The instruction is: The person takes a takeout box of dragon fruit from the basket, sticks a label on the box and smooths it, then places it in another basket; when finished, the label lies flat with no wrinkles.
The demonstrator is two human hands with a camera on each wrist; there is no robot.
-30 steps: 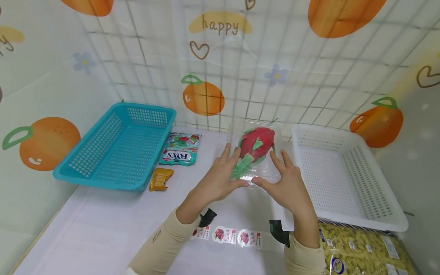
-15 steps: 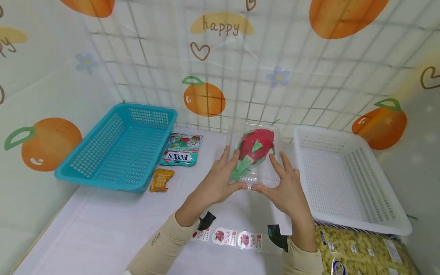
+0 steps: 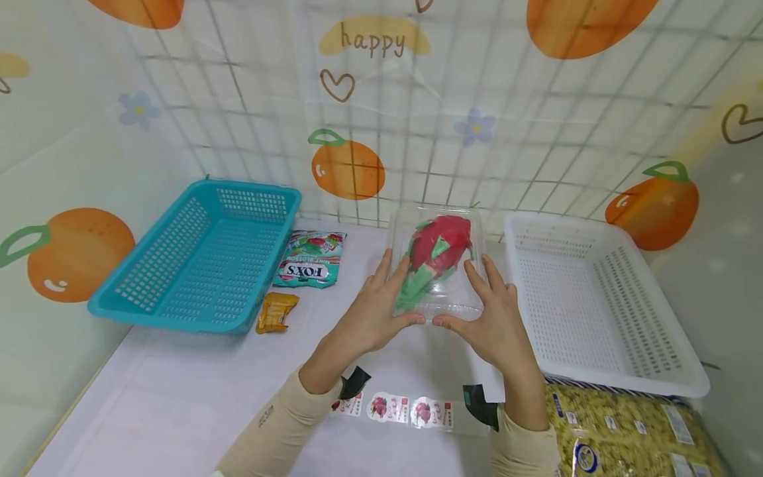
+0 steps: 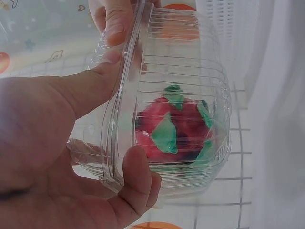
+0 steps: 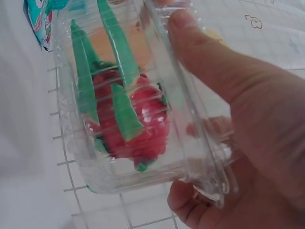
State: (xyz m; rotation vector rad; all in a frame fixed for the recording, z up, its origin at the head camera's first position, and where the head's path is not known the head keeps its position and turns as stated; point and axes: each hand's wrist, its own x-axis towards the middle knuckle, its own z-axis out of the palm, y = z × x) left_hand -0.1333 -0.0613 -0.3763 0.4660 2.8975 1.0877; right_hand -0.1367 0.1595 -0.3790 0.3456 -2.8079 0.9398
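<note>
Right of centre in the head view, a clear plastic box (image 3: pixel 450 297) encloses a red dragon fruit (image 3: pixel 442 242). The left hand (image 3: pixel 374 310) and right hand (image 3: pixel 493 321) grip its sides, fingers clamped on the rim. A teal basket (image 3: pixel 217 255) stands at left, a white basket (image 3: pixel 584 305) at right.

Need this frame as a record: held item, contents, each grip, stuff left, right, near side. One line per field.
held: clear plastic box
contents: dragon fruit, red with green scales
left grip: holds the box's left side, thumb at the near edge
right grip: holds the right side, thumb at the near edge
left: teal basket; FOX'S packet and small gold packet beside it
right: white basket; bag of yellowish pieces nearer
near side: row of fruit stickers
</note>
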